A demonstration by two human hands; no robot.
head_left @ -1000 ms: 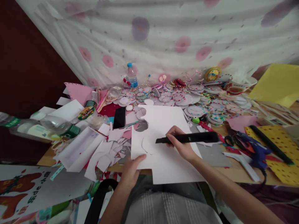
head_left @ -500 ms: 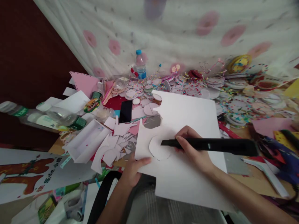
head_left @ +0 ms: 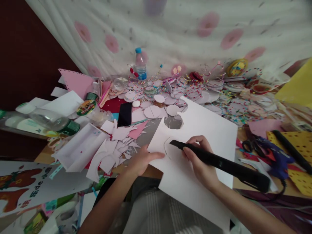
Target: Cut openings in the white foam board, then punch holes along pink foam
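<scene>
A large white sheet [head_left: 207, 130] with round cut-outs lies at the table's near edge and over my lap. My left hand [head_left: 141, 161] pinches its left edge, thumb on top. My right hand [head_left: 201, 162] is closed round a long black cutting tool [head_left: 219, 162], whose tip rests on a partly cut circle [head_left: 170, 149] in the sheet. A round hole [head_left: 173, 122] lies just beyond the tip.
White and pink paper scraps [head_left: 117, 143] pile up on the left by a black phone [head_left: 124, 114] and plastic bottles [head_left: 48, 122]. Decorated paper discs [head_left: 195, 94] cover the back. Scissors [head_left: 248, 146], a blue glue gun [head_left: 275, 157] and yellow dotted card [head_left: 297, 152] lie to the right.
The sheet has turned and shifted to the right. My left hand moved along its left edge. The black tool now slants down to the right, its tip still on the circle.
</scene>
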